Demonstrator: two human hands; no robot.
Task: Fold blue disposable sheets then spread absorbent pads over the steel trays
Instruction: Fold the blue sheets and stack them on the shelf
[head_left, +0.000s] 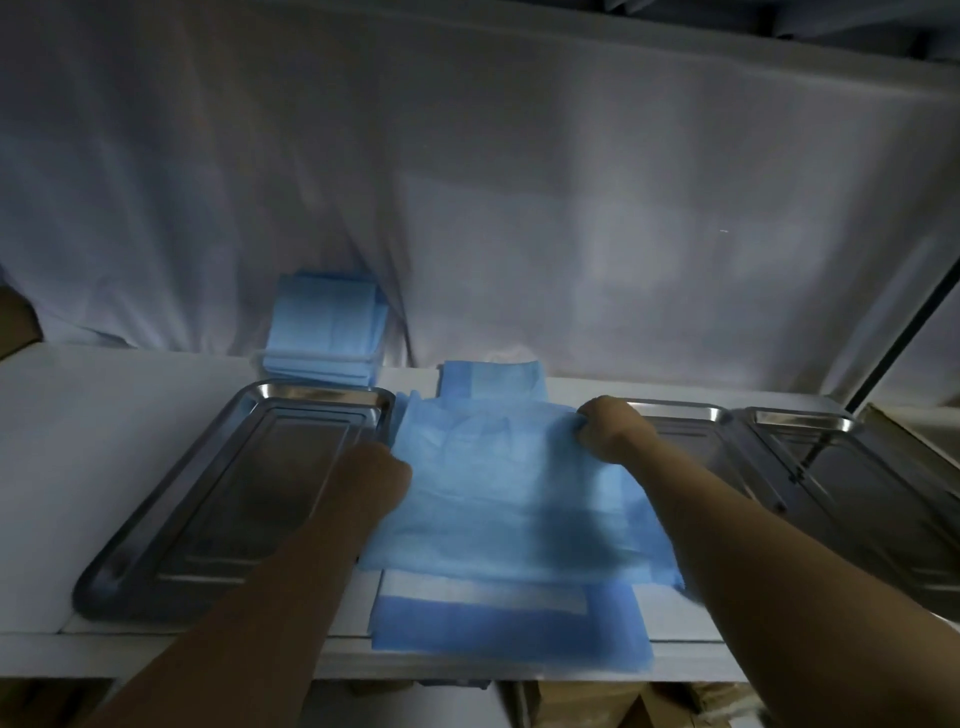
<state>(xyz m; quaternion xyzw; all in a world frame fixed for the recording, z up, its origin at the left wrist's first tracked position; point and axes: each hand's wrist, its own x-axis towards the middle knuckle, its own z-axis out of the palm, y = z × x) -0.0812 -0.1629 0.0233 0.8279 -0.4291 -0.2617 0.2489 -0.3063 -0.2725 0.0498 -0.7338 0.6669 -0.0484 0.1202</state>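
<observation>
no readable text, labels, brands or numbers on any surface in view.

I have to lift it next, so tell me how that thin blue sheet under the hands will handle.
The blue sheet is probably floppy: it wrinkles and bunches where the right hand pinches its edge. It looks light, since it is thin and slightly see-through. It may slide easily, lying loose on the darker blue pad beneath.
</observation>
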